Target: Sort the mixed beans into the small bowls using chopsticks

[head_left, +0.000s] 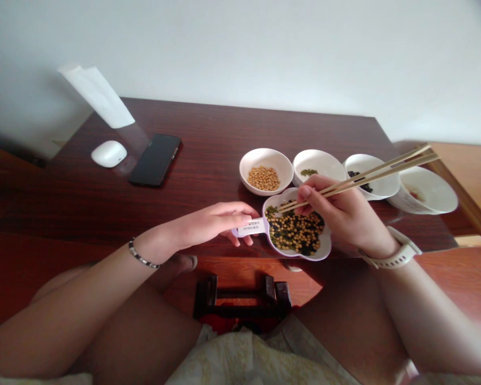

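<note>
My left hand (232,219) is closed on the labelled handle of a white, purple-rimmed, flower-shaped bowl (327,246). Mixed beans (296,230), yellow, black and small green ones, cover its bottom. A pair of wooden chopsticks (369,176) is gripped in my right hand (332,203); the tips reach down into the bowl at its left side, among green beans. Whether a bean is pinched between the tips is too small to tell. Just behind stand a bowl (246,163) of yellow soybeans (263,178) and a bowl (331,160) with a few green beans (308,172).
Farther right are a bowl (380,168) with black beans (366,186) and a white bowl (441,192) with a reddish mark inside. On the left lie a black phone (155,160), a white mouse (109,154) and a white paper packet (98,96). The dark table (200,133) meets the wall behind.
</note>
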`<state>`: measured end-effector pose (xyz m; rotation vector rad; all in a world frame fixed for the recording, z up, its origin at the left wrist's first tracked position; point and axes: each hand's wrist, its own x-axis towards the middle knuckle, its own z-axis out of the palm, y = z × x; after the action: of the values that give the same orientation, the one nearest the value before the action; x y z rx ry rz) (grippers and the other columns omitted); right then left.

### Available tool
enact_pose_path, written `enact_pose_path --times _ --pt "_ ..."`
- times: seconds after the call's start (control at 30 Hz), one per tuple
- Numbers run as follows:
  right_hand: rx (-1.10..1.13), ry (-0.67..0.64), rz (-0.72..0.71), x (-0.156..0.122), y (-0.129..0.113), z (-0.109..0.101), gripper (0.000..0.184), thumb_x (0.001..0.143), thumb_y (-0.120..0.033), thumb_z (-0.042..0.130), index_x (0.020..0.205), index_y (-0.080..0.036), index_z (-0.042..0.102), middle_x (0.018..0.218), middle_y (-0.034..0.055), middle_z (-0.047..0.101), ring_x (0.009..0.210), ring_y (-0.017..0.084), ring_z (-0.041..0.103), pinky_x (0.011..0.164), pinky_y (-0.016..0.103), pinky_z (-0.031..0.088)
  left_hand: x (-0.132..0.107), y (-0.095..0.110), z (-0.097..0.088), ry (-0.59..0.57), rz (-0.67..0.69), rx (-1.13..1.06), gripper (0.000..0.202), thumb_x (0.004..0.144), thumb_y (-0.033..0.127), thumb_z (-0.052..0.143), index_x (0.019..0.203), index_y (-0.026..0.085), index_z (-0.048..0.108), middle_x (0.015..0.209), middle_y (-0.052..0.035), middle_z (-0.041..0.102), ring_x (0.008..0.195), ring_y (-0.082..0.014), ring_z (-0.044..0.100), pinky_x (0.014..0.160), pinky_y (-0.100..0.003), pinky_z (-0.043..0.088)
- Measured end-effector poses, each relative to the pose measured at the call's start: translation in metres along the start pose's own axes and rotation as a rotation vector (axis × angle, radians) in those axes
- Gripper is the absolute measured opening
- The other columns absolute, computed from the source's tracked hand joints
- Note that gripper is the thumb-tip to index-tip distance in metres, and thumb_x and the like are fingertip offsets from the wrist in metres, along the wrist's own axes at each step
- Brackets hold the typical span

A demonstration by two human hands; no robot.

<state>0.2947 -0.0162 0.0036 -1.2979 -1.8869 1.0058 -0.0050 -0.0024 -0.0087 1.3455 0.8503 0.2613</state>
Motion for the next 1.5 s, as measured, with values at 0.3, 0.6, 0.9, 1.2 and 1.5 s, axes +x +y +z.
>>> enact_pose_path --times 0.3,0.6,0.9,1.2,1.5 --pt "0.013 -0.009 -0.022 0.0007 0.0019 0.0034 0.038 0.112 -0.054 0.062 0.093 -0.022 0.068 0.083 0.0029 0.071 0.076 0.019 0.071 0.067 0.03 0.054 0.001 -0.0018 -0.0018 -0.012 0.005 -0.001 0.04 0.111 0.049 0.061 0.136 0.018 0.07 0.113 -0.0105 0.082 0.097 -0.0242 0.079 0.084 -0.034 0.061" --pt "-0.021 0.02 -0.046 0.0004 0.004 0.0027 0.036 0.113 -0.052 0.061 0.094 -0.023 0.069 0.082 0.0023 0.073 0.076 0.019 0.072 0.067 0.029 0.054 0.0015 -0.0017 -0.0007 -0.005 0.014 0.0 0.037 0.11 0.047 0.061 0.133 0.02 0.072 0.112 -0.0092 0.083 0.098 -0.0246 0.079 0.083 -0.034 0.061" --pt "-0.013 -0.009 -0.042 0.0006 0.0061 0.0043 0.036 0.112 -0.053 0.062 0.095 -0.023 0.069 0.083 0.0021 0.073 0.075 0.018 0.071 0.067 0.029 0.054 0.0024 -0.0041 -0.0013 -0.01 0.02 -0.016 0.036 0.111 0.045 0.06 0.134 0.019 0.071 0.112 -0.0099 0.082 0.102 -0.026 0.08 0.083 -0.035 0.061" --pt "-0.016 0.029 -0.052 -0.0009 0.004 0.001 0.036 0.113 -0.051 0.061 0.091 -0.023 0.067 0.082 0.0018 0.072 0.074 0.019 0.07 0.068 0.031 0.053 0.003 -0.0054 -0.0028 -0.014 0.007 -0.009 0.042 0.11 0.051 0.063 0.135 0.019 0.071 0.115 -0.0118 0.082 0.104 -0.028 0.08 0.084 -0.037 0.062" --pt "0.027 0.002 -0.015 -0.0006 0.0049 0.0021 0.036 0.111 -0.053 0.064 0.092 -0.023 0.068 0.083 0.0021 0.072 0.075 0.018 0.072 0.066 0.029 0.054 0.0026 -0.0041 -0.001 -0.014 0.014 -0.023 0.035 0.111 0.045 0.061 0.133 0.02 0.072 0.112 -0.0099 0.082 0.101 -0.0257 0.08 0.082 -0.034 0.062"
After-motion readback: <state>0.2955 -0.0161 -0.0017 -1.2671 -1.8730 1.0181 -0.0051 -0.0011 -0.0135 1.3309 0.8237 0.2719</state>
